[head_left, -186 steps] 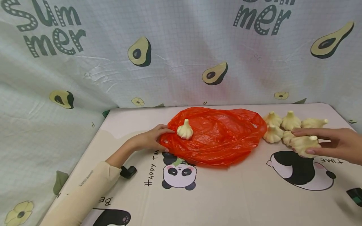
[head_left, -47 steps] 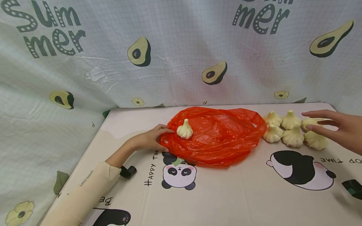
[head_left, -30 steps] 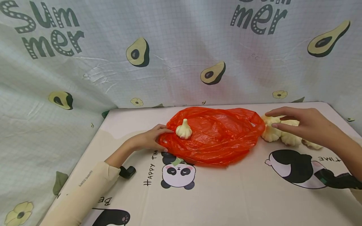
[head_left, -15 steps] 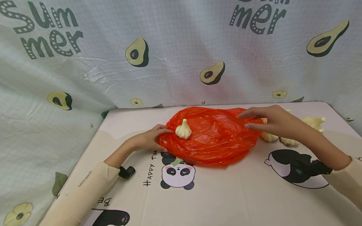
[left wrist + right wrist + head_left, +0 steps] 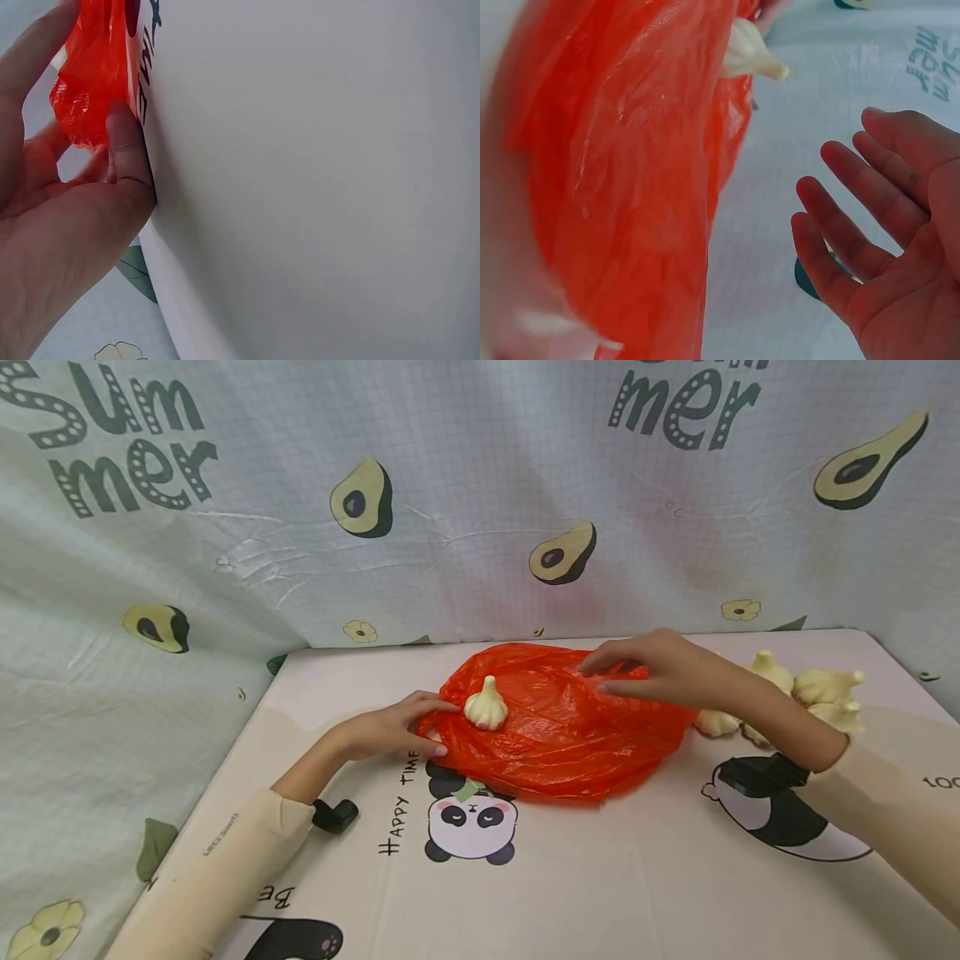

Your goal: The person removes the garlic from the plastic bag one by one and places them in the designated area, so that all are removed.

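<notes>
A red plastic bag (image 5: pixel 577 760) lies spread flat on the table, crumpled. On its left part stands one garlic bulb (image 5: pixel 487 706), stem up. My left hand (image 5: pixel 382 728) rests at the bag's left edge, its fingertips on the plastic and its thumb just below. In the left wrist view, the bag (image 5: pixel 94 71) passes between the loosely spread fingers and thumb. Over the bag's right half hovers my right hand (image 5: pixel 667 670), fingers apart and holding nothing. The right wrist view shows its palm (image 5: pixel 900 300) facing the bag, away from the garlic bulb (image 5: pixel 748 51).
Several garlic bulbs (image 5: pixel 828 687) are grouped right of the bag, partly hidden behind my right forearm. Panda prints mark the pale table (image 5: pixel 570 885). A hanging cloth (image 5: pixel 465 485) with avocado prints rises behind the table's back edge. Black wrist devices (image 5: pixel 335 816) sit below both wrists.
My right hand set a garlic bulb down among the right-hand group, let it go, and moved left over the bag. My left hand barely shifted. The bulb on the bag stayed put.
</notes>
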